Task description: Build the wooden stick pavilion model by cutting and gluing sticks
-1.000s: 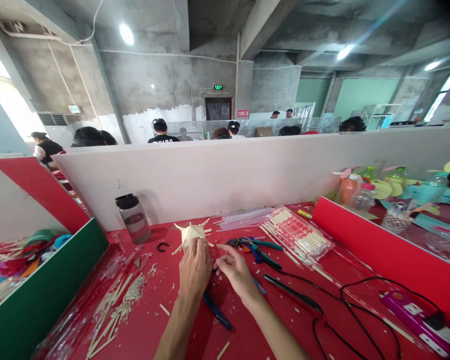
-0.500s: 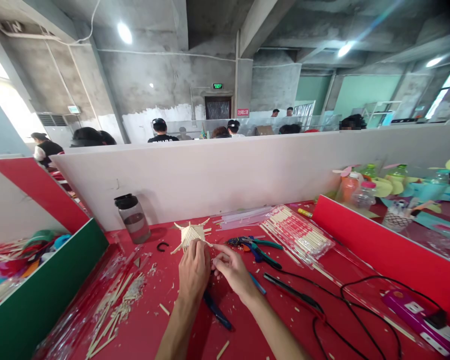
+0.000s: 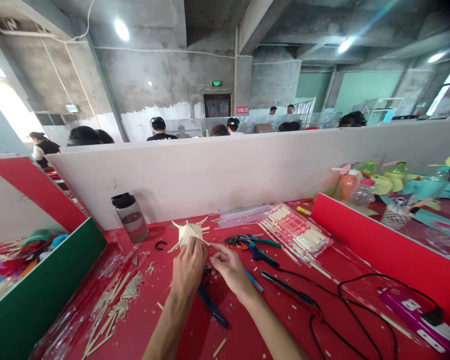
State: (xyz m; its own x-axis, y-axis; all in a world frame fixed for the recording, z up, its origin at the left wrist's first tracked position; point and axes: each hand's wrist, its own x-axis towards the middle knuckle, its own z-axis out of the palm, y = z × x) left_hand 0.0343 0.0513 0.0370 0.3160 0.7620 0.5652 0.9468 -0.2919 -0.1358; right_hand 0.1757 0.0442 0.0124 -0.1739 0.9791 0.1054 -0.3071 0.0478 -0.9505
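Observation:
A small roof-shaped model of pale wooden sticks (image 3: 189,232), with stick ends jutting from its corners, rests on the red table. My left hand (image 3: 189,264) is closed over its near edge and hides part of it. Close beside it, my right hand (image 3: 230,270) reaches with a straight index finger to the model's near right corner. Its other fingers curl in, and anything small in them is hidden. Below and between my hands lies a dark-blue-handled tool (image 3: 213,306), its head partly covered. Pliers with teal and black handles (image 3: 257,246) lie right of the model.
A water bottle (image 3: 130,217) stands at the back left. Loose sticks and scraps (image 3: 112,310) lie left, packed sticks (image 3: 298,230) right. A black corded tool (image 3: 290,289) and purple power strip (image 3: 416,317) are on the right. Partitions (image 3: 210,175) border the table.
The camera view has shifted slightly, so the scene sits a little further left. Both hands stay at the model's near side, with little visible movement.

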